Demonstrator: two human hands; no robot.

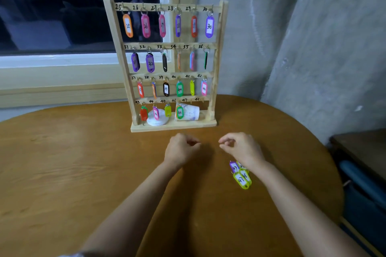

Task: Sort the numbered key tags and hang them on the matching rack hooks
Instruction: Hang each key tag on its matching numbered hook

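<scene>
The left hand (pixel 181 148) and right hand (pixel 242 148) hover over the tabletop (pixel 83 173), fingers curled, holding nothing I can see. Loose tags (pixel 241 176) lie by the right wrist. The rack (pixel 173 124) stands just past both hands.

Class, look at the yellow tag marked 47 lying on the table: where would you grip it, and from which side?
Likely best: pinch the yellow tag 47 across its long edges, coming down from above. It lies flat, label up, on the table, its near end clear of the other tags.
</scene>
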